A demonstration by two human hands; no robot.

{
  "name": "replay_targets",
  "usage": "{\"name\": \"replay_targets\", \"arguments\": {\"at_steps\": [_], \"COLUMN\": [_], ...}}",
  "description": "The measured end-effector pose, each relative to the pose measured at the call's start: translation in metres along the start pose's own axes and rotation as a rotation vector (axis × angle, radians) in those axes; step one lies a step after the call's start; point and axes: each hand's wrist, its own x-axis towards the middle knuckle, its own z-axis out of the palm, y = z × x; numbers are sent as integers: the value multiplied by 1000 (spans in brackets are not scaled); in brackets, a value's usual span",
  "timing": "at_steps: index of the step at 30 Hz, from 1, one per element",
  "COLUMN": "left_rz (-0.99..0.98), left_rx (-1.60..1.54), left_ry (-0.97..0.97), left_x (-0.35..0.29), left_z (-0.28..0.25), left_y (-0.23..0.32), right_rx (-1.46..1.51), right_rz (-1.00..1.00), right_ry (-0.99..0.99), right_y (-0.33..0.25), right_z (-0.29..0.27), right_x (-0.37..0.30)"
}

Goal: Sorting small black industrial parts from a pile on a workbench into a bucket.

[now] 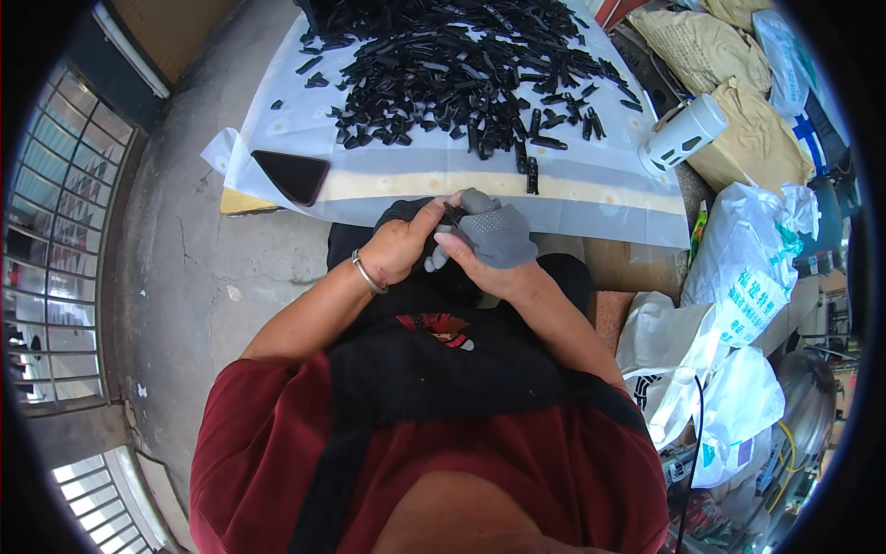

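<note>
Bright, sharp daylight, soft shadows; strong fisheye bending and dark vignette at edges.

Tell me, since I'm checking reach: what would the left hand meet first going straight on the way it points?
Probably the gloved right hand, already touching the left hand around a small black piece.
</note>
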Motion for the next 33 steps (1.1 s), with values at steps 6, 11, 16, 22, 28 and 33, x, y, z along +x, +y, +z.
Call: {"name": "replay_targets", "arguments": {"at_steps": [6, 11, 16, 22, 28, 33], "left_rz": [601, 643, 803, 762, 610, 382], "left_rx": [268, 347, 568, 732, 1224, 1266], "left_ry": [11, -67, 68, 33, 614, 650], "left_x": [8, -1, 2, 11, 65, 111], "left_z": [-14, -13, -1, 1, -47, -72], "left_y": [-1, 11, 11, 11, 33, 36], "right_rx": [-264, -319, -546, -441, -491, -738], "right_rz": [80, 28, -47, -68, 231, 322], "right_ry": [-281, -244, -229, -102, -315, -164], "right_y": [0, -2, -8, 14, 33, 79], "right_z": [-30, -28, -21, 4, -27, -50], "right_x": [-9, -12, -8, -23, -5, 7]}}
